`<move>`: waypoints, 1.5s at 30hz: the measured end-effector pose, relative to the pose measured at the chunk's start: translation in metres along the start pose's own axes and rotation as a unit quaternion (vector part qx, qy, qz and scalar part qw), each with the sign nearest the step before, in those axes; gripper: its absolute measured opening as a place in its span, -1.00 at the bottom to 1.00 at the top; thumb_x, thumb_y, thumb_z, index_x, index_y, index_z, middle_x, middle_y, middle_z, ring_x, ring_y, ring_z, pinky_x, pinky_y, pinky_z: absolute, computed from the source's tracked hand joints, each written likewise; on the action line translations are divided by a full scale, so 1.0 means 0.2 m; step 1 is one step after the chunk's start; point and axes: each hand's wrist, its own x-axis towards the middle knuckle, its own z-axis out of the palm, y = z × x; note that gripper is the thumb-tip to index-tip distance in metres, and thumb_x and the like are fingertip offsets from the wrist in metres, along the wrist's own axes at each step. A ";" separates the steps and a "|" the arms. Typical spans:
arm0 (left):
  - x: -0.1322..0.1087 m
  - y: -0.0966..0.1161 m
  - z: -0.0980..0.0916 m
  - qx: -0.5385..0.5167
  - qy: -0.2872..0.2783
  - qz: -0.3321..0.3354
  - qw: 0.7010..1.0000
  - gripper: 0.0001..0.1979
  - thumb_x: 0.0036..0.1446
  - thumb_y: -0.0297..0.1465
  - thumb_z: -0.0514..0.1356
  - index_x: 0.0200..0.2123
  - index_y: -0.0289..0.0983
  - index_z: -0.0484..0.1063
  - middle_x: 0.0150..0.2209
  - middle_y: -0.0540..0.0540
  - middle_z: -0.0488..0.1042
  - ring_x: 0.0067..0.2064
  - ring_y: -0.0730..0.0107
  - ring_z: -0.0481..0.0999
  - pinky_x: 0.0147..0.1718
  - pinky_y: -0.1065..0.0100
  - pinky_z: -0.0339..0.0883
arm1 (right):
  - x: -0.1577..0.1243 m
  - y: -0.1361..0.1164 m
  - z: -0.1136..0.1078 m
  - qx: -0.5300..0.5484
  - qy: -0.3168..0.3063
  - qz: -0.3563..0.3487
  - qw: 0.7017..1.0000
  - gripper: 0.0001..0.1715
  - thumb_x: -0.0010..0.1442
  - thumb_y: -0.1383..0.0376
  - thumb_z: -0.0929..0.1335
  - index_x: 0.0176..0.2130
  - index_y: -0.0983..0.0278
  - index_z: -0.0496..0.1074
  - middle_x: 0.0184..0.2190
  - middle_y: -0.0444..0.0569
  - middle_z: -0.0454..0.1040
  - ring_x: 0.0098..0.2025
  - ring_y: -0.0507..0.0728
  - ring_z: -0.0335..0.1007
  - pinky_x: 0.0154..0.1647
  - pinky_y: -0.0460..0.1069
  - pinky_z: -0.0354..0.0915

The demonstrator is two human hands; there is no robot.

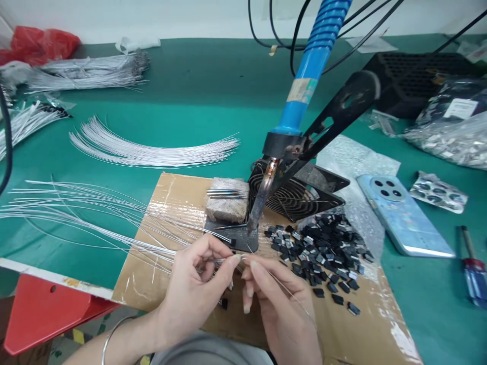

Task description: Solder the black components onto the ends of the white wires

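My left hand (pixel 200 279) is closed in a pinch on a thin white wire, its tip between thumb and forefinger. Close beside it, thumb and forefinger of my right hand (pixel 279 301) press together on a thin silvery wire (pixel 291 293), which trails down across the palm. The fingertips of both hands nearly meet, so the wire ends are mostly hidden. Above them, a soldering iron (pixel 262 195) in a clamp points down at a small dark plate (pixel 249 242). Loose white wires (pixel 114 213) fan out to the left past my left hand. A small black connector (pixel 223 303) hangs below the fingers.
Many small black connectors (pixel 327 248) lie on the cardboard (pixel 148 263) at right. Behind are a fan (pixel 297 195), a greyish block (pixel 227 208) bearing thin rods, and a wire bundle (pixel 152 152). A phone (pixel 405 215) and a screwdriver (pixel 474 274) lie far right.
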 end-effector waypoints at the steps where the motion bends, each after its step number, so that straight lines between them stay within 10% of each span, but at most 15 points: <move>1: 0.00 0.00 0.00 -0.001 -0.001 -0.001 1.000 -0.82 0.20 -0.30 0.22 -0.41 -0.24 0.38 -0.54 0.02 0.40 -0.54 0.49 0.24 -0.57 0.43 0.08 | 0.00 0.00 0.00 -0.008 -0.009 -0.008 1.000 -0.85 0.12 0.16 0.56 -0.29 0.17 0.70 -0.47 -0.13 0.56 -0.59 -0.08 0.39 -0.59 -0.21 0.36; 24: -0.01 0.01 -0.02 0.031 -0.034 0.030 0.999 -0.85 0.24 -0.37 0.22 -0.39 -0.26 0.40 -0.52 0.07 0.34 -0.55 0.53 0.07 -0.60 0.43 -0.07 | 0.05 -0.04 -0.07 -0.036 -0.086 0.025 0.995 -0.82 0.13 0.19 0.54 -0.42 0.25 0.66 -0.60 -0.14 0.45 -0.66 -0.06 0.31 -0.69 -0.18 0.33; 45: 0.00 0.01 0.03 -0.006 0.017 0.018 1.000 -0.86 0.20 -0.37 0.23 -0.42 -0.26 0.42 -0.54 0.02 0.43 -0.55 0.51 0.32 -0.59 0.48 0.18 | -0.02 -0.01 -0.01 0.025 0.006 0.023 0.999 -0.73 0.19 0.06 0.48 -0.30 0.18 0.71 -0.45 -0.07 0.58 -0.52 -0.02 0.43 -0.49 -0.14 0.41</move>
